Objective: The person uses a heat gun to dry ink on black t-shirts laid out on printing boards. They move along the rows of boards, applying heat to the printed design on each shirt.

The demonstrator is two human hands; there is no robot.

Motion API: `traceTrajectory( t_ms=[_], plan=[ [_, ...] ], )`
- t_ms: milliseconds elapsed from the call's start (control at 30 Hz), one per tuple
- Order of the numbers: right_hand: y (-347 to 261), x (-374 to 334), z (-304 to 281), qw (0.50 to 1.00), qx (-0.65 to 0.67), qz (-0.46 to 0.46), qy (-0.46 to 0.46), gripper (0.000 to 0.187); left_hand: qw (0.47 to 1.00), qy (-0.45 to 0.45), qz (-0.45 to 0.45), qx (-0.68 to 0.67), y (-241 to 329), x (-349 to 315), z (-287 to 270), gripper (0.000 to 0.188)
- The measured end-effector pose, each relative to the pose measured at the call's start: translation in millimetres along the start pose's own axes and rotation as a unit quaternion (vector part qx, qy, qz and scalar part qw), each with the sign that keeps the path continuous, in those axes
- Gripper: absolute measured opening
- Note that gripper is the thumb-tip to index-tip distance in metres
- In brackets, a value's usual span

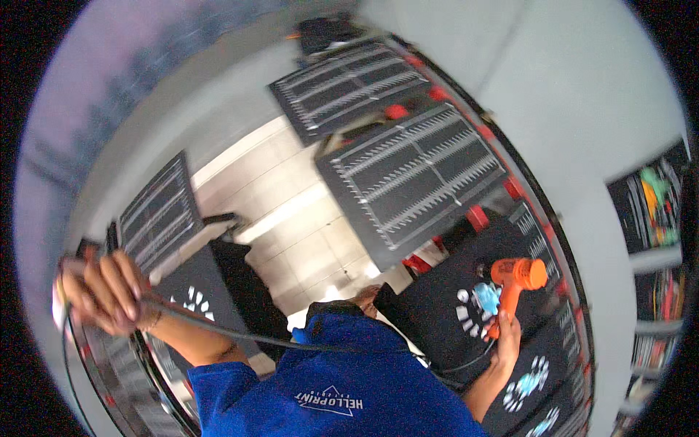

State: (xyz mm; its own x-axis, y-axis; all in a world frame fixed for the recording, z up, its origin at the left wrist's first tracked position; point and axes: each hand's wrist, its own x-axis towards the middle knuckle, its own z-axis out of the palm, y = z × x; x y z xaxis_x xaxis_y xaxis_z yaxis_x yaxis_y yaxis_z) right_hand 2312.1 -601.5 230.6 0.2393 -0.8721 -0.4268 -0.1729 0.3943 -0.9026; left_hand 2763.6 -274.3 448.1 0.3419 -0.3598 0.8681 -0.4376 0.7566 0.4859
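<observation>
Tiled floor; orange dryer, probably

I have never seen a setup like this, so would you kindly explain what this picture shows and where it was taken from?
There is no robot here: the hands are a person's own, bare. The single picture comes from the left of two fisheye cameras worn on that person's head, looking down, so straight edges look curved.

The left hand, raised out to the side, grips a dark cable that runs across the front of the blue shirt. The right hand holds an orange tool by its handle; it resembles a heat gun or dryer.

Beneath the tool is a black surface bearing a white and light-blue design. Dark panels with white markings stand further ahead, beside a pale tiled floor.
</observation>
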Motion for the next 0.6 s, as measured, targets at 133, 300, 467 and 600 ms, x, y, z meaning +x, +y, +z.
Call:
traceTrajectory(
  t_ms=[133, 300, 467, 600],
  plan=[
    [-15.0, 14.2, 74.6, 0.985, 0.054, 0.029, -0.164, 0.029, 0.970, 0.189, -0.057, 0.139, 77.9, -32.2, -14.9, 0.026],
    [-36.1, 7.5, 207.7, 0.905, -0.034, 0.050, -0.421, 0.030, 0.919, 0.310, -0.029, 0.242, 202.0, -88.6, 4.8, 0.028],
    [-45.8, -29.1, 302.5, 0.808, -0.135, 0.016, -0.573, 0.038, 0.856, 0.460, 0.057, 0.227, 260.4, -132.5, 58.6, 0.027],
    [-50.2, -56.2, 318.3, 0.791, -0.185, -0.009, -0.583, 0.036, 0.940, 0.191, -0.017, 0.282, 260.2, -146.6, 45.7, 0.027]
  ],
)
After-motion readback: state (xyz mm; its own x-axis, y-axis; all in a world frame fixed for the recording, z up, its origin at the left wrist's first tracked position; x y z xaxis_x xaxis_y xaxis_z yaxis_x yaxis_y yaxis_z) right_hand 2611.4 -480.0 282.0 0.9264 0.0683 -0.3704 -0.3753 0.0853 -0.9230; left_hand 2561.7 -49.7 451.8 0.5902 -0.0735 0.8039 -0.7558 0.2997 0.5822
